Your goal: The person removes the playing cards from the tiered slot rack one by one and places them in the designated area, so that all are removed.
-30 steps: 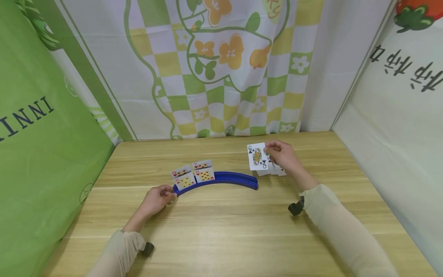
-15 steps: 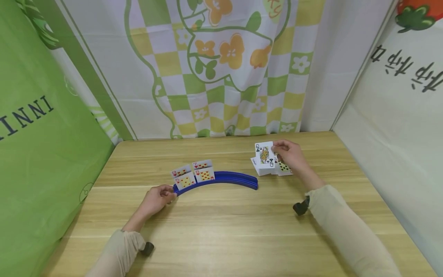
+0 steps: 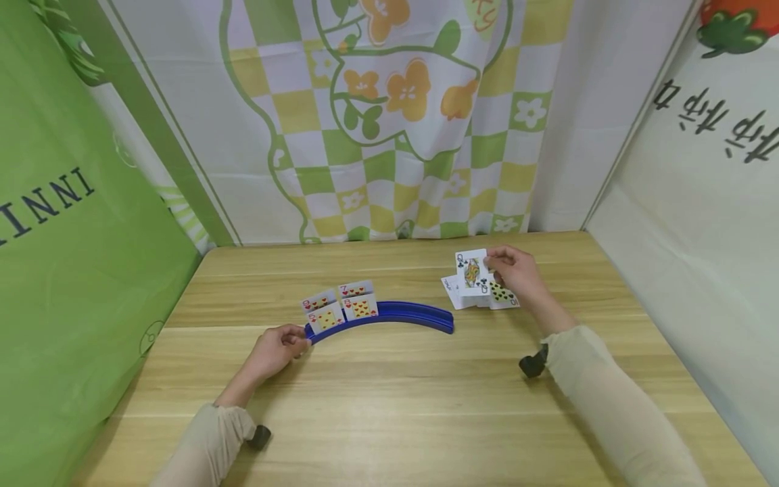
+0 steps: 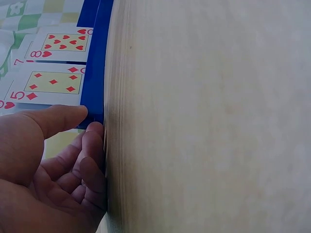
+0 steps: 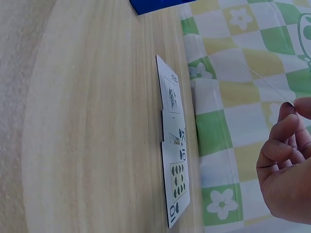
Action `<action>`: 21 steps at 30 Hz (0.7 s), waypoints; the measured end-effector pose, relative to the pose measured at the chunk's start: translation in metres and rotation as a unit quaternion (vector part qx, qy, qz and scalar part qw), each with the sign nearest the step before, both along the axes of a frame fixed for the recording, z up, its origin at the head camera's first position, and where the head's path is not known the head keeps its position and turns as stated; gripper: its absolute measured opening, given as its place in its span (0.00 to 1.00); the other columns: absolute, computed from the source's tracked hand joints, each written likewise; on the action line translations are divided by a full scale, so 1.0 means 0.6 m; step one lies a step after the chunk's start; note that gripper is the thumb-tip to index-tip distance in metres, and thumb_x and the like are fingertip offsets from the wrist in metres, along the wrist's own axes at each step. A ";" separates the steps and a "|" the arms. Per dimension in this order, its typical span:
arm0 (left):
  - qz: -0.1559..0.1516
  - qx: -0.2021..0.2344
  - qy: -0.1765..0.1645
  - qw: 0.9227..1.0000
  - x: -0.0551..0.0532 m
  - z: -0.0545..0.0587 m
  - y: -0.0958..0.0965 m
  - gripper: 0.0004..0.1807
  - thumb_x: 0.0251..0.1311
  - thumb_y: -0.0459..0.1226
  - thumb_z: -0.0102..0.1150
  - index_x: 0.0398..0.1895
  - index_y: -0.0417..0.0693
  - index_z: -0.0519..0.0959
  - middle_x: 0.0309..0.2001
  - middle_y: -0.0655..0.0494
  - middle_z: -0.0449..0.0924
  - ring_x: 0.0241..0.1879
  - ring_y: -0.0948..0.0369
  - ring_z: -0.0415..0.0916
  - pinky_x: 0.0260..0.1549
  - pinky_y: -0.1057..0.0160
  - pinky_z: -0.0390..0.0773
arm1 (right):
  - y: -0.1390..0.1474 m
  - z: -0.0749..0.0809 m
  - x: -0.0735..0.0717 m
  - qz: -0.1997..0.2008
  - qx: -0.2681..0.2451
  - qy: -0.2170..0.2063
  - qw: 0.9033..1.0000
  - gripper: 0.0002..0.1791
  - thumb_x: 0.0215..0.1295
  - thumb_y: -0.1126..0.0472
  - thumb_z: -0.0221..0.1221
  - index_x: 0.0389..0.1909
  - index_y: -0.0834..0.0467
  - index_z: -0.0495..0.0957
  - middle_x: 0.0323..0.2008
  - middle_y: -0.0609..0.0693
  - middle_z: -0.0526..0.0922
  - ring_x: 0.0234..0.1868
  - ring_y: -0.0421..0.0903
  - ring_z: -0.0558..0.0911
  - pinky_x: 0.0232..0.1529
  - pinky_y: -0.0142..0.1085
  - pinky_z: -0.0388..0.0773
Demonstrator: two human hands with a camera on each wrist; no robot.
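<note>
My left hand (image 3: 276, 350) pinches the left end of a curved blue card holder (image 3: 414, 312) between thumb and fingers, as the left wrist view shows up close. In the holder's left half stand several red playing cards, with a five of diamonds (image 4: 51, 83) and an eight of hearts (image 4: 63, 43) in the front row. A seven (image 3: 356, 289) and a nine (image 3: 318, 300) stand behind them. My right hand (image 3: 514, 270) pinches a queen of clubs (image 3: 471, 272) by its right edge, face toward the head camera; the right wrist view shows the card edge-on.
Beneath the queen, loose cards lie overlapping on the wooden table (image 3: 389, 406): a joker (image 5: 171, 92) and a black ten (image 5: 177, 182), with another card partly covered between them. A checkered curtain (image 3: 402, 169) hangs along the table's back edge.
My right hand has moved to the right with the queen of clubs, over the loose cards. The joker and the ten now show more. My left hand and the card holder stay put.
</note>
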State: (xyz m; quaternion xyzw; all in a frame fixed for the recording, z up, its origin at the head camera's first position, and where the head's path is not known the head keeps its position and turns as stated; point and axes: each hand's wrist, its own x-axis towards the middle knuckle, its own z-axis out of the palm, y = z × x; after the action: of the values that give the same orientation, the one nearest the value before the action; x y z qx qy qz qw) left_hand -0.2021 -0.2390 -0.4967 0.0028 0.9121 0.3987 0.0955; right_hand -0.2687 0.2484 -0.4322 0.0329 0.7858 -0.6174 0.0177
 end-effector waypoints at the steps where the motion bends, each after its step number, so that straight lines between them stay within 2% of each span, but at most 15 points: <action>1: 0.001 0.001 0.000 1.000 0.000 0.000 0.000 0.18 0.63 0.38 0.64 0.52 0.36 0.80 0.36 0.50 0.84 0.31 0.61 0.77 0.27 0.67 0.77 | 0.001 -0.001 -0.001 -0.001 -0.003 0.000 1.000 0.11 0.72 0.60 0.57 0.51 0.59 0.74 0.31 0.40 0.80 0.25 0.35 0.72 0.27 0.26 0.73; 7: 0.002 0.004 -0.004 1.000 0.001 0.001 0.000 0.18 0.63 0.38 0.64 0.52 0.36 0.80 0.36 0.50 0.84 0.31 0.61 0.78 0.27 0.67 0.77 | 0.006 -0.004 -0.004 -0.005 -0.008 0.005 1.000 0.20 0.73 0.61 0.56 0.59 0.69 0.70 0.31 0.39 0.79 0.25 0.34 0.71 0.25 0.26 0.70; 14: 0.000 0.001 -0.006 1.000 0.002 0.003 0.001 0.18 0.63 0.39 0.64 0.52 0.37 0.80 0.36 0.50 0.84 0.31 0.61 0.78 0.28 0.67 0.77 | 0.017 -0.004 -0.005 -0.007 0.014 0.004 1.000 0.19 0.73 0.60 0.56 0.58 0.67 0.72 0.29 0.37 0.79 0.26 0.36 0.72 0.26 0.27 0.71; 21: -0.003 -0.002 -0.004 1.000 0.003 0.004 0.001 0.18 0.64 0.39 0.63 0.53 0.37 0.80 0.37 0.50 0.84 0.32 0.61 0.77 0.28 0.67 0.76 | 0.028 -0.002 -0.005 -0.020 0.043 -0.002 0.999 0.22 0.73 0.57 0.56 0.60 0.67 0.72 0.30 0.37 0.78 0.26 0.36 0.73 0.28 0.28 0.72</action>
State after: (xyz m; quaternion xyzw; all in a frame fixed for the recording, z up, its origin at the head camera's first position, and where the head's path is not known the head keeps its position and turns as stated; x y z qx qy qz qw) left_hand -0.2003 -0.2385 -0.4945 0.0038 0.9127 0.3963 0.1001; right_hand -0.2716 0.2653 -0.4337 0.0507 0.8106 -0.5833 0.0056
